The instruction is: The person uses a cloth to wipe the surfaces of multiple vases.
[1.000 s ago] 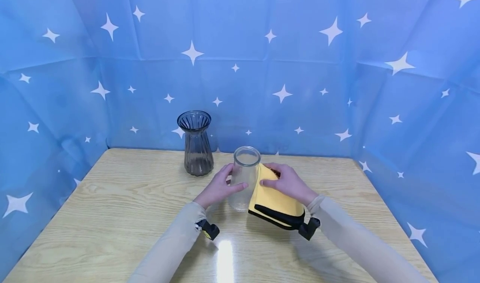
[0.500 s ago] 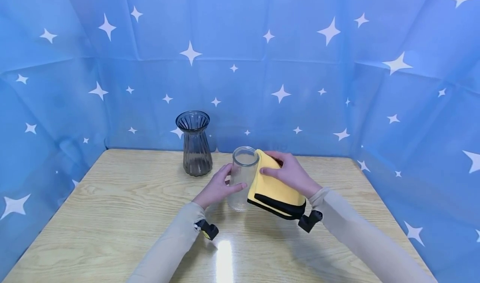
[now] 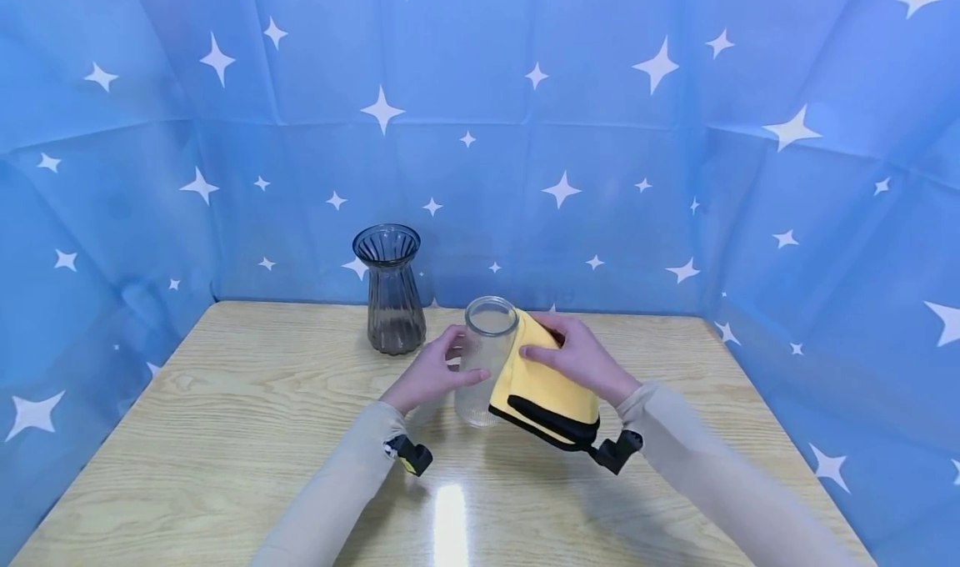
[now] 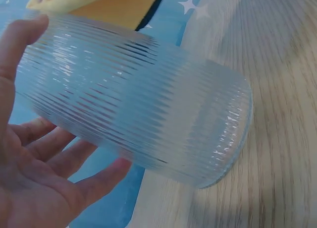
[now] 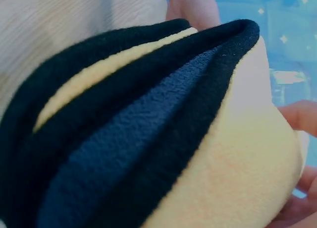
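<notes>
A clear ribbed glass vase (image 3: 480, 383) stands upright on the table near its middle. My left hand (image 3: 431, 373) holds it from the left side, thumb across the front; in the left wrist view the fingers curl beneath the ribbed glass (image 4: 133, 104). A folded yellow cloth (image 3: 543, 383) with black edging is gripped by my right hand (image 3: 581, 357), thumb on the front face. The cloth lies against the vase's right side, just below the rim. Up close in the right wrist view, the cloth (image 5: 237, 153) shows a dark blue inner layer between its folds.
Behind and to the left stands a smoky grey fluted vase (image 3: 395, 308) with a flared rim. The light wooden table (image 3: 225, 434) is enclosed by blue curtains (image 3: 480, 175) with white stars. A bright reflection lies near the table's front.
The yellow cloth in my right hand went up along the vase's side, then came slightly down and left. My left hand and the vase stay in nearly the same place.
</notes>
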Demonstrator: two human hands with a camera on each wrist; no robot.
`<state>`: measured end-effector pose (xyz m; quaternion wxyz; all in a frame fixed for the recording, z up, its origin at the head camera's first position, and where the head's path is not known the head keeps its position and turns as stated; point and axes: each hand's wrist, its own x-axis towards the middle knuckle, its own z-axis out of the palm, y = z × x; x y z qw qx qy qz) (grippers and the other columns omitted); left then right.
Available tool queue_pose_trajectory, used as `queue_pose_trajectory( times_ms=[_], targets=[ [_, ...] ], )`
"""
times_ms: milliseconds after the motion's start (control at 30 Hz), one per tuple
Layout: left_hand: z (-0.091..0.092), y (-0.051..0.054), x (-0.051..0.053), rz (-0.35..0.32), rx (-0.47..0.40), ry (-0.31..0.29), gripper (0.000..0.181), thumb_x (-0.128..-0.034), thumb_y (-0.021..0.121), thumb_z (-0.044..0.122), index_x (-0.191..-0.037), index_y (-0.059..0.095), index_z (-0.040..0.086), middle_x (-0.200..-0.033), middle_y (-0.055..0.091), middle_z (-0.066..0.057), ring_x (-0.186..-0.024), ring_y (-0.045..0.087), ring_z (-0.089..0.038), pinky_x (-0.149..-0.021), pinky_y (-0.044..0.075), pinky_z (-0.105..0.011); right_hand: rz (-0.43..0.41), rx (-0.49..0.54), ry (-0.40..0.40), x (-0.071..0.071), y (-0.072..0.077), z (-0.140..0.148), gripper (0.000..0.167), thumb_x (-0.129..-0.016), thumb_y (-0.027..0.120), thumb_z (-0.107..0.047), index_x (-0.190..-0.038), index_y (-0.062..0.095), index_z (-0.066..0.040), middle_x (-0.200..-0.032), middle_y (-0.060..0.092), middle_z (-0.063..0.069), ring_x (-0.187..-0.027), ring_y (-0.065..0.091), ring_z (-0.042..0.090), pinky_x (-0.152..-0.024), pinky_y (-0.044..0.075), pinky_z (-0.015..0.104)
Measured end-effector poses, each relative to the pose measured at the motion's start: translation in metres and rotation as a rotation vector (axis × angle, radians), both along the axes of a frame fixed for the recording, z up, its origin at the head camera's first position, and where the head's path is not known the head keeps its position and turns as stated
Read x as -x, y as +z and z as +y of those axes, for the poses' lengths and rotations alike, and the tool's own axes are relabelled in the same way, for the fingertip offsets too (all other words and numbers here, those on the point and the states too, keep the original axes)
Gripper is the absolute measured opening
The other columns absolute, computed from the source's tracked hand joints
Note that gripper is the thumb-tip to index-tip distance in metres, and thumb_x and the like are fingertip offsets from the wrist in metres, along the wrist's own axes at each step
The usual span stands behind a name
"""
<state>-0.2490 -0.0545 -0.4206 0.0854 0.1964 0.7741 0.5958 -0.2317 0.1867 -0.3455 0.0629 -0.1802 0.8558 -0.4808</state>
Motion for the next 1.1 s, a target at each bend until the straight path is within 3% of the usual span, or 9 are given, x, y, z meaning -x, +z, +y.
queue_pose_trajectory(
  times_ms=[433, 667, 900, 1100],
  targets=[
    [-0.002, 0.002, -0.001, -0.022, -0.008, -0.021, 0.054, -0.0857, 0.075, 0.022, -0.129, 0.044, 0.013, -0.138, 0.048, -0.011, -0.131, 0.043, -0.031, -0.103, 0.041, -0.044, -0.036, -0.034, 0.027, 0.001, -0.032, 0.002, 0.054, -0.088, 0.07, -0.018, -0.135, 0.053, 0.001, -0.099, 0.067, 0.01, -0.076, 0.064, 0.019, -0.066, 0.055, 0.033],
    [-0.001, 0.003, -0.002, -0.046, -0.023, -0.069, 0.056, -0.0894, 0.07, 0.019, -0.133, 0.036, 0.012, -0.143, 0.041, -0.015, -0.135, 0.036, -0.032, -0.107, 0.035, -0.046, -0.065, -0.078, 0.044, 0.002, -0.052, 0.003, 0.053, -0.088, 0.069, -0.015, -0.135, 0.051, 0.004, -0.096, 0.066, 0.009, -0.071, 0.063, 0.017, -0.064, 0.055, 0.033],
    [0.001, -0.002, -0.002, -0.034, -0.058, -0.115, 0.054, -0.0922, 0.065, 0.013, -0.134, 0.031, 0.008, -0.143, 0.039, -0.019, -0.136, 0.032, -0.035, -0.109, 0.033, -0.048, -0.065, -0.164, 0.082, 0.002, -0.065, 0.001, 0.041, -0.088, 0.068, -0.013, -0.126, 0.06, -0.001, -0.091, 0.067, 0.004, -0.066, 0.061, 0.013, -0.062, 0.052, 0.029],
    [0.001, -0.001, -0.005, -0.018, -0.024, -0.089, 0.055, -0.0915, 0.067, 0.019, -0.134, 0.034, 0.009, -0.144, 0.037, -0.014, -0.139, 0.027, -0.035, -0.11, 0.029, -0.052, -0.093, -0.261, 0.109, 0.003, -0.073, -0.001, 0.029, -0.089, 0.067, -0.013, -0.115, 0.065, -0.001, -0.079, 0.064, -0.001, -0.063, 0.054, 0.012, -0.061, 0.047, 0.028]
  ],
)
